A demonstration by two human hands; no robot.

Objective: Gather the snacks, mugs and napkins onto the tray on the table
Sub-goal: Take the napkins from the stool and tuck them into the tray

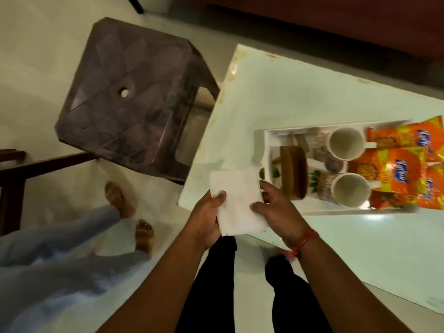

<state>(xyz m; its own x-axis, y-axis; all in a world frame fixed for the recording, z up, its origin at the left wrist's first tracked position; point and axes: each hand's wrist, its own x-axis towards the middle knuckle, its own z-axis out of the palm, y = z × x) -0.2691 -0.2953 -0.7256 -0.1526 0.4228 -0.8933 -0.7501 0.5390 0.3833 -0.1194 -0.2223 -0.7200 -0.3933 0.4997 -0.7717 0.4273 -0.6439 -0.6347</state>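
A: White paper, a napkin (236, 200), is held by both hands over the near corner of the table (300, 97). The left hand (207, 221) grips its lower left edge, thumb on top and the other fingers closed under the paper. The right hand (276, 207) holds the right edge, the thumb pressed on the paper and the fingers curled behind it.

B: And where is the tray?

A: The tray (260, 150) is white and lies on the pale table, just beyond the napkin, whose far edge comes near the tray's left rim. I cannot tell if they touch.

B: What is inside the tray?

A: Two white mugs, both with the opening toward the camera. One mug (346, 146) is at the far side, the other mug (349, 193) is nearer. Beside them, at the right, lie orange snack packets (403, 169), overlapping each other. A round wooden thing (294, 171) stands left of the mugs; it is blurred, so I cannot say what it is.

B: Anything around the table?

A: A dark plastic stool (129, 92) stands on the floor at the left, close to the table's corner. Another person's bare feet (132, 212) and light blue trouser legs (60, 255) are at the lower left. On the right wrist there is a red thread (304, 241).
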